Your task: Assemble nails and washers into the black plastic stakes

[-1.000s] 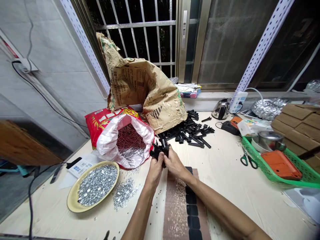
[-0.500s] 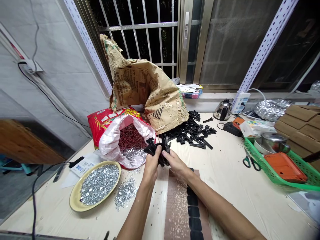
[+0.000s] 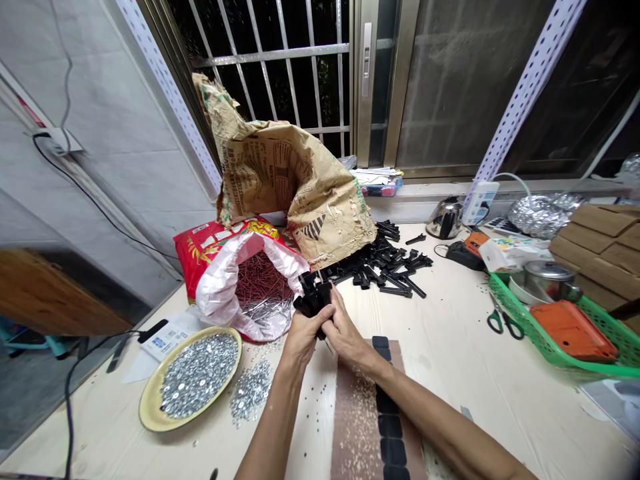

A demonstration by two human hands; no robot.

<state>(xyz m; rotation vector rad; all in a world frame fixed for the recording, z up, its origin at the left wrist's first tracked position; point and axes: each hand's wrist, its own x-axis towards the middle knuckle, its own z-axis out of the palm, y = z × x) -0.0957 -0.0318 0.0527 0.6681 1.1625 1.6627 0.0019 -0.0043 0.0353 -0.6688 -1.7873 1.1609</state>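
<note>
Both hands are together over the table, closed around a bunch of black plastic parts (image 3: 313, 297). My left hand (image 3: 303, 333) grips the bunch from the left, its thumb across the front. My right hand (image 3: 345, 330) wraps it from the right. Behind them a loose pile of similar black parts (image 3: 385, 263) spills from a torn brown paper sack (image 3: 330, 213). Left of the hands lies an open red and white bag (image 3: 215, 293) holding reddish-brown screws or nails (image 3: 263, 280). Below my hands runs a brown board (image 3: 350, 420) with a row of black square pads (image 3: 391, 427).
A yellow dish (image 3: 150, 400) of metal washers (image 3: 200, 373) sits at the left, with loose washers (image 3: 251, 390) beside it. At the right are scissors (image 3: 505, 320), a green basket (image 3: 545, 347) with an orange case (image 3: 573, 330), cardboard boxes (image 3: 595, 253) and a kettle (image 3: 445, 219).
My right hand has shifted slightly, its fingers now further round behind the bunch. The black parts look more gathered and upright. The view has moved slightly.
</note>
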